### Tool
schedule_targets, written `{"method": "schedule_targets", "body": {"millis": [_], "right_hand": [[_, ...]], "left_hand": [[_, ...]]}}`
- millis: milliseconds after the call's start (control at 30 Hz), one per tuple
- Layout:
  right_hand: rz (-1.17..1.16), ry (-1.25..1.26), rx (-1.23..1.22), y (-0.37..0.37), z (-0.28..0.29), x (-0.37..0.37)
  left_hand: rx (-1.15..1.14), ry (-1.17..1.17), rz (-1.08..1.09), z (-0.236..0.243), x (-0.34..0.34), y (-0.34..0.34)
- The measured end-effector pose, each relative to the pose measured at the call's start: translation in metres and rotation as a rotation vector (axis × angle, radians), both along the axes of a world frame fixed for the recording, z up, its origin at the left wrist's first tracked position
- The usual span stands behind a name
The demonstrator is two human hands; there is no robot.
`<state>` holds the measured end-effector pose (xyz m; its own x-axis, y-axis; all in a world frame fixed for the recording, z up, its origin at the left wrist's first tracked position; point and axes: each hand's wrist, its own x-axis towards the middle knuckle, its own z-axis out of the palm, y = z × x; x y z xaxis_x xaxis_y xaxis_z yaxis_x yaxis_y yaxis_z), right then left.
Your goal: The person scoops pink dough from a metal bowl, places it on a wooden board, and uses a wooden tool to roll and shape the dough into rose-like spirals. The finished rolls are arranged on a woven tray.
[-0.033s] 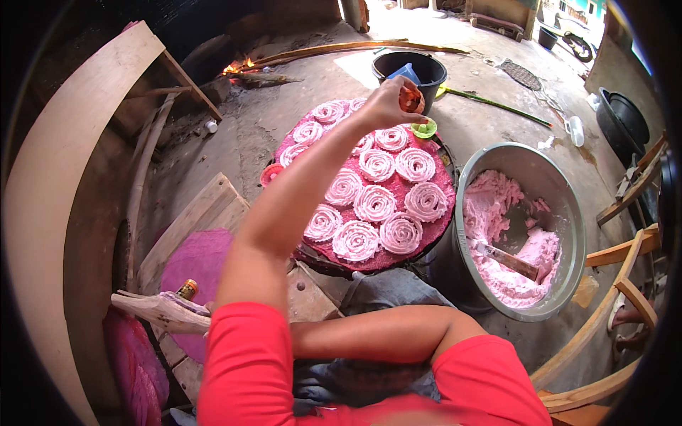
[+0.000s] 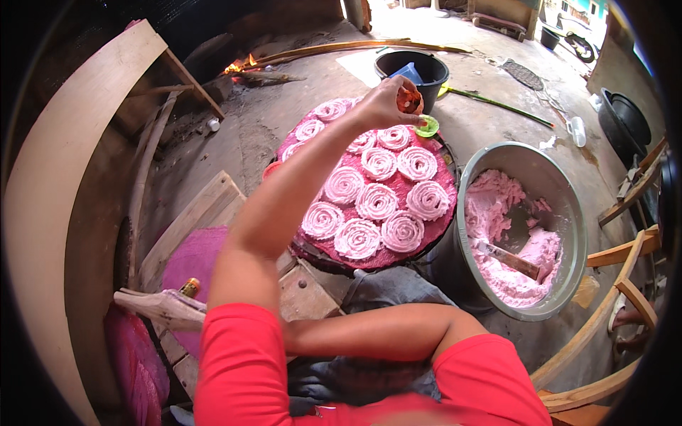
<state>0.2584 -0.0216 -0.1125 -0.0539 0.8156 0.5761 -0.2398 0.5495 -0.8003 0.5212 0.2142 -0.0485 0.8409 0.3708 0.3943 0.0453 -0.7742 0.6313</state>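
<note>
My left hand (image 2: 395, 101) reaches over the far side of a round pink bed (image 2: 442, 186) bearing several pale pink piped swirls (image 2: 379, 201). Its fingers are closed around a round reddish-orange thing (image 2: 410, 101) whose kind I cannot make out. Just below the fingertips is a small light-green fluted cup (image 2: 427, 126). Part of a red dish (image 2: 271, 169) shows at the bed's left edge, beside my forearm. My right forearm lies across my lap toward the left. The right hand is hidden behind my left upper arm.
At the right stands a big grey tub (image 2: 579, 234) of pink paste (image 2: 490, 206) with a wooden-handled tool (image 2: 515, 261) in it. A black bucket (image 2: 435, 89) holding a blue container (image 2: 408, 72) stands beyond the bed. A fire (image 2: 245, 64) burns at the far left. A wooden frame (image 2: 604, 312) stands at right.
My left elbow has shifted slightly left, and the forearm now covers more of the red dish. The left hand keeps its hold on the reddish-orange thing. The right arm is nearly still.
</note>
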Motion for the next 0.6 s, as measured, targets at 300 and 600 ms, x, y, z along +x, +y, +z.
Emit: {"method": "schedule_targets", "body": {"millis": [300, 600], "right_hand": [[0.006, -0.651, -0.051, -0.001, 0.011, -0.013], [-0.055, -0.689, 0.12, -0.01, 0.004, -0.03]], "left_hand": [[0.184, 0.626, -0.227, 0.007, -0.179, -0.085], [0.202, 0.619, -0.124, -0.027, -0.228, -0.109]]}}
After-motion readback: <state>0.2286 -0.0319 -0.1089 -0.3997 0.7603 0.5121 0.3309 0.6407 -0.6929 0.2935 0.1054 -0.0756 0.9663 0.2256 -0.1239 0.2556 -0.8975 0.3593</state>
